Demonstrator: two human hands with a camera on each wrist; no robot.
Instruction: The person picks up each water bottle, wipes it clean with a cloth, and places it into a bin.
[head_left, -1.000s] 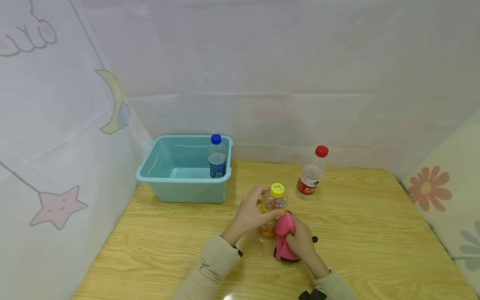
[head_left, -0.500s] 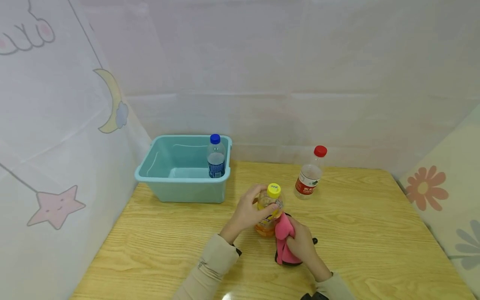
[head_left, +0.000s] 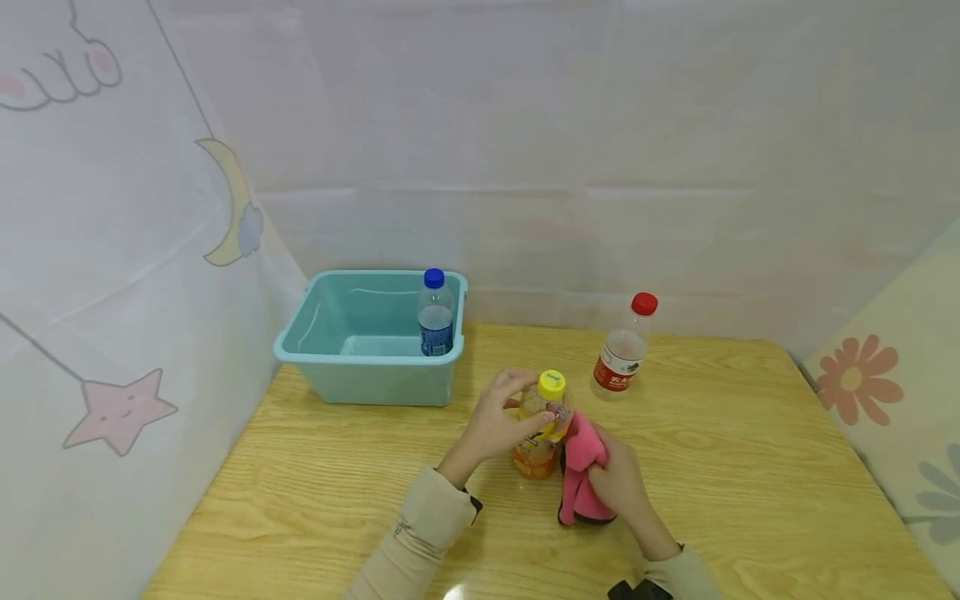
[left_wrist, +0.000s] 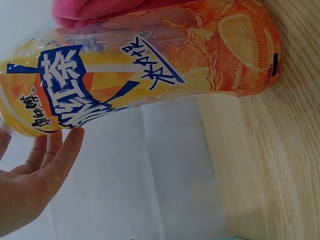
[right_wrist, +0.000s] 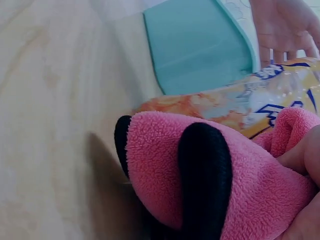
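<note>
Upright on the worktop [head_left: 735, 467], held near the shoulder by the left hand [head_left: 491, 429]: transparent bottle [head_left: 535, 457] with yellow cap [head_left: 552, 385] and yellow-blue label [left_wrist: 75, 85], citrus slices printed toward the base; against its right side, fluffy pink cloth [head_left: 581, 477] with black trim, bunched in the grasp of the right hand [head_left: 621, 477]. Wide stretch of wood grain from cloth to right edge; narrower gap between bottle and teal basin [head_left: 382, 385]. By count: three bottles (one held, red-capped bottle [head_left: 621, 358] behind, blue-capped bottle [head_left: 435, 327] inside basin), one cloth, one basin.
</note>
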